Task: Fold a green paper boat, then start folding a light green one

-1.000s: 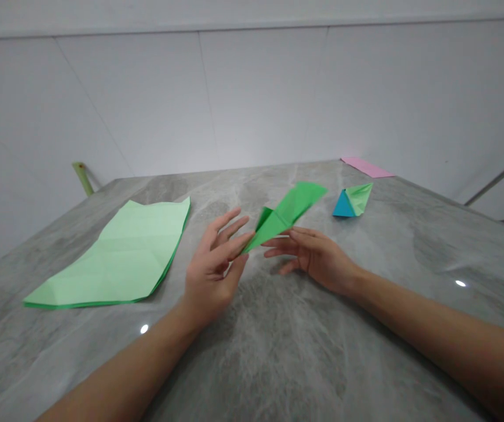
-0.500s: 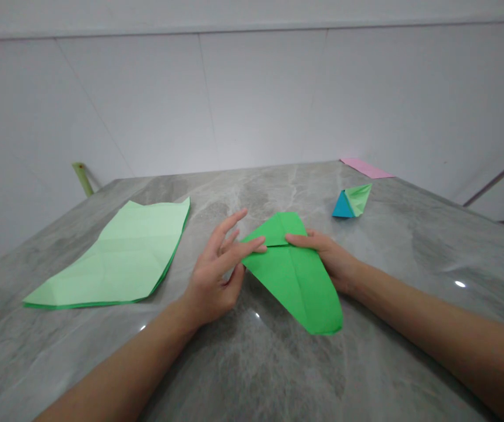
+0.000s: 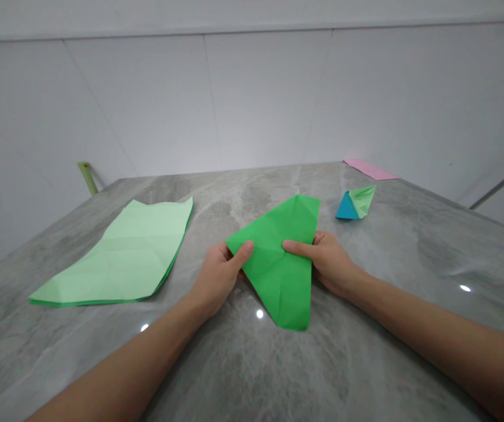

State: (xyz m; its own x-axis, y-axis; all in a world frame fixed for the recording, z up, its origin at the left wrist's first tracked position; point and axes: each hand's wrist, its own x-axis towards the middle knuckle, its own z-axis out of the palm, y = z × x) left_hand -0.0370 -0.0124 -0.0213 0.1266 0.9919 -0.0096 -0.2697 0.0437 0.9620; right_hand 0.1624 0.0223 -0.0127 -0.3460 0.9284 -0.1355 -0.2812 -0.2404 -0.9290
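A creased sheet of bright green paper [image 3: 278,275] is held up between my two hands, above the table. My left hand [image 3: 221,272] grips its left corner, thumb on top and fingers underneath. At the right edge, my right hand [image 3: 329,258] pinches the sheet, its thumb pressed near the middle where the creases meet. The fingers of both hands are mostly hidden behind the paper. One point of the sheet hangs down toward me.
Light green paper sheets [image 3: 133,252] with darker green undersides lie at the left. A small folded blue and green paper piece [image 3: 355,203] stands at the back right, with pink paper [image 3: 370,169] beyond it. The grey marble-look table [image 3: 234,375] meets a white wall.
My left hand has closed on the sheet's left corner, where its fingers were spread over the top before. The sheet has opened flatter and turned, its lower point swinging left.
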